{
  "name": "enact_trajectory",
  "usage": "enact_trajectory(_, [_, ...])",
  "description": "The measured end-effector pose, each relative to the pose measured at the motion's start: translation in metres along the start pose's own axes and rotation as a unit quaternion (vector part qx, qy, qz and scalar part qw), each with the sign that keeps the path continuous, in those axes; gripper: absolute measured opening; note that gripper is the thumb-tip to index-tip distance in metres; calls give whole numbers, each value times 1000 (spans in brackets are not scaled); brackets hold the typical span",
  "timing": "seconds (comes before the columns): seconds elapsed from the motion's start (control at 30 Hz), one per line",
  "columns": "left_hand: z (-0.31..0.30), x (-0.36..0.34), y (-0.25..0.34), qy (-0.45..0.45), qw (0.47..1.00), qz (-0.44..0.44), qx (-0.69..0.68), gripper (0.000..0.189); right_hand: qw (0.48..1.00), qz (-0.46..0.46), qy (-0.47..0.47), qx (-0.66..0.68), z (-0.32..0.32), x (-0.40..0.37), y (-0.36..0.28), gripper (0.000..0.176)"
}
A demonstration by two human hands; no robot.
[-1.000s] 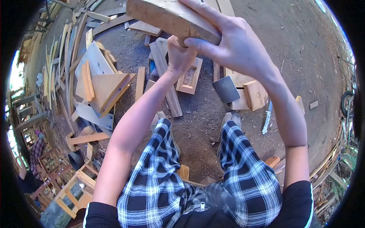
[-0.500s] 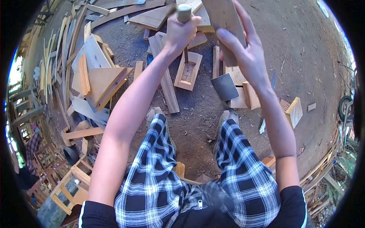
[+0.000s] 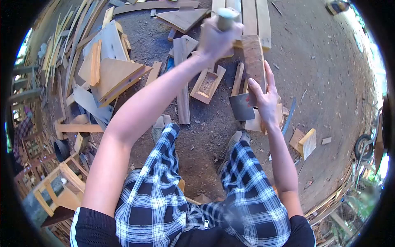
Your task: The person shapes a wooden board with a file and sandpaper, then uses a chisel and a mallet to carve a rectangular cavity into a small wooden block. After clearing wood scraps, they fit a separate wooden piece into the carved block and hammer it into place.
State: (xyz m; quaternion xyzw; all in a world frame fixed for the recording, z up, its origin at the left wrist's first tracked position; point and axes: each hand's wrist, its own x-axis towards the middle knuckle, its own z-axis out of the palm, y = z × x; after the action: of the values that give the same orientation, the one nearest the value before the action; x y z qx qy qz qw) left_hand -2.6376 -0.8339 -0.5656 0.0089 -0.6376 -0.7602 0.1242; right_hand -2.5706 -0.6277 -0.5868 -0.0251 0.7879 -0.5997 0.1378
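My left hand [image 3: 217,43], blurred by motion, is wrapped round the pale handle of a chisel [image 3: 226,18]. The chisel's blade points down and is mostly hidden behind the hand. Beneath it, on the dirt, lies a small wooden block [image 3: 198,96] with a rectangular recess holding wood chips. My right hand [image 3: 267,101] grips a thick wooden bar [image 3: 254,61], which stands upright with its lower end between thumb and fingers. Close below that hand is a dark flat metal plate [image 3: 242,109], beside some pale wood offcuts.
Angled wooden boards [image 3: 119,76] are piled at left, near long thin strips [image 3: 61,45]. A long plank [image 3: 181,82] lies left of the recessed block. Light planks [image 3: 263,24] extend at the far side. A slatted wooden frame [image 3: 61,185] stands lower left, and wood pieces [image 3: 306,144] sit at right.
My left hand has moved right with the chisel, whose blade stood in the recess before. My right hand has lowered the wooden bar toward me. The view has shifted slightly.
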Motion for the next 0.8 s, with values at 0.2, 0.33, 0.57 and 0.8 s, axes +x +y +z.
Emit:
enact_trajectory(0.2, [15,-17,-6,-41,991,71,107,18,997,73,14,15,-4,-5,-27,73])
enact_trajectory(0.33, [12,-23,-7,-40,990,88,102,20,997,63,21,26,-8,-5,-20,75])
enact_trajectory(0.57, [5,-28,-12,-24,987,94,126,18,998,47,15,32,-2,-7,-21,73])
enact_trajectory(0.8, [-1,-42,-18,22,959,199,202,35,998,59,11,26,-4,-10,-21,75])
